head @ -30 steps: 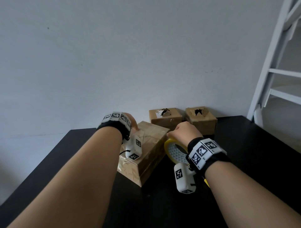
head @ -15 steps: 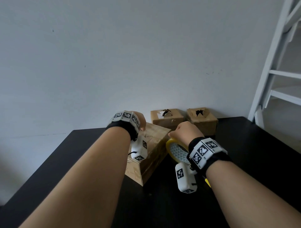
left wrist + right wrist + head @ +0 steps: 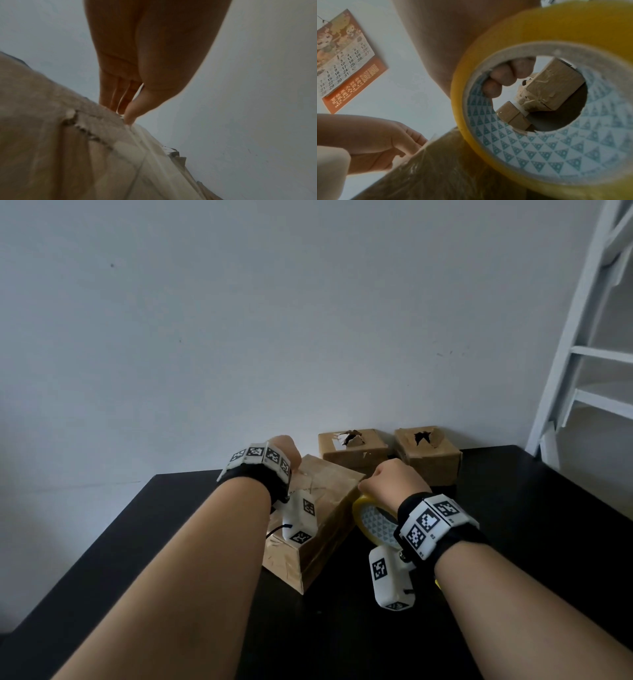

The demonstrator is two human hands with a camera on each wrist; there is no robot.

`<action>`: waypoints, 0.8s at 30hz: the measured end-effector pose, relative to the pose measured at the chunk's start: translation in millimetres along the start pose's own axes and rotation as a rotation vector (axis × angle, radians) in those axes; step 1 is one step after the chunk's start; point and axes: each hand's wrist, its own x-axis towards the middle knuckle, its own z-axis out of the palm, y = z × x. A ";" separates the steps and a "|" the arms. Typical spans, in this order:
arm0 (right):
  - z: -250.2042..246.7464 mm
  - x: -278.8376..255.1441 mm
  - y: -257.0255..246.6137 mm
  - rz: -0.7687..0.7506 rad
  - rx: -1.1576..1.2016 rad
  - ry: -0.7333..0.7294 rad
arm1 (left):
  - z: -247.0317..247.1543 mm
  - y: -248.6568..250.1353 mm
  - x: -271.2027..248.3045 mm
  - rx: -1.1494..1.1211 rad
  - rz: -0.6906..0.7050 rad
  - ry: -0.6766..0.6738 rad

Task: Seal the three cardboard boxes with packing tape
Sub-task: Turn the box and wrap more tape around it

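Note:
The near cardboard box (image 3: 329, 505), its top covered in glossy tape, sits on the black table (image 3: 513, 508). My left hand (image 3: 284, 450) is at its far top edge. In the left wrist view the thumb presses the box top (image 3: 68, 148) and the fingers (image 3: 113, 105) reach down behind the edge. My right hand (image 3: 390, 481) grips a yellow tape roll (image 3: 373, 525) against the box's right side, with fingers (image 3: 501, 81) hooked through the core of the roll (image 3: 539, 148). Two smaller boxes (image 3: 352, 453) (image 3: 428, 457) with torn tops stand against the wall.
A white ladder-like frame (image 3: 582, 337) rises at the right beyond the table's corner. A red wall calendar (image 3: 346, 60) hangs on the wall. Bare black tabletop lies to the left and right of the boxes.
My left hand and the near box have shifted a little to the right and away. The right hand with the tape roll has hardly moved.

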 end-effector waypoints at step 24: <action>11.2 6.8 -1.0 -0.017 0.005 -0.008 | -16.3 24.8 -159.4 0.253 0.276 0.043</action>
